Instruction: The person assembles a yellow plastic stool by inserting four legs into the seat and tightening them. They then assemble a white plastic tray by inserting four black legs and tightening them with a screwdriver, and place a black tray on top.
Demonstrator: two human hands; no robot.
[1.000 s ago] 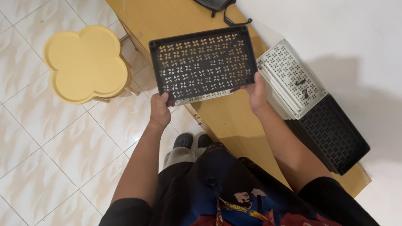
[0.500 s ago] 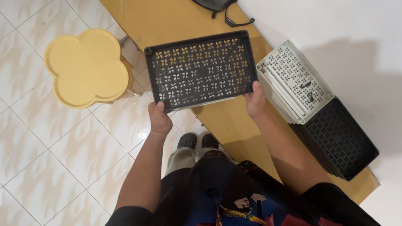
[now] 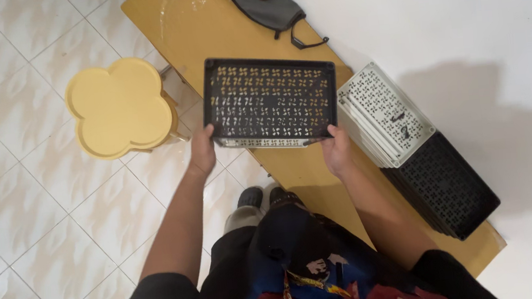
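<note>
I hold a flat black perforated plastic tray (image 3: 269, 100) level above a long yellow wooden table (image 3: 202, 25). My left hand (image 3: 202, 150) grips its near left corner, and my right hand (image 3: 337, 150) grips its near right corner. A white perforated panel edge shows just under the tray's near side. To the right on the table lie a stack of white perforated trays (image 3: 385, 113) and, past it, a stack of black ones (image 3: 446, 187).
A yellow clover-shaped stool (image 3: 120, 107) stands on the white tiled floor left of the table. A dark grey cloth pouch with a strap (image 3: 262, 3) lies at the table's far end. A white wall runs along the right side.
The tray has stayed in both hands while the view shifted slightly; it now sits a little farther over the table, with my grip unchanged.
</note>
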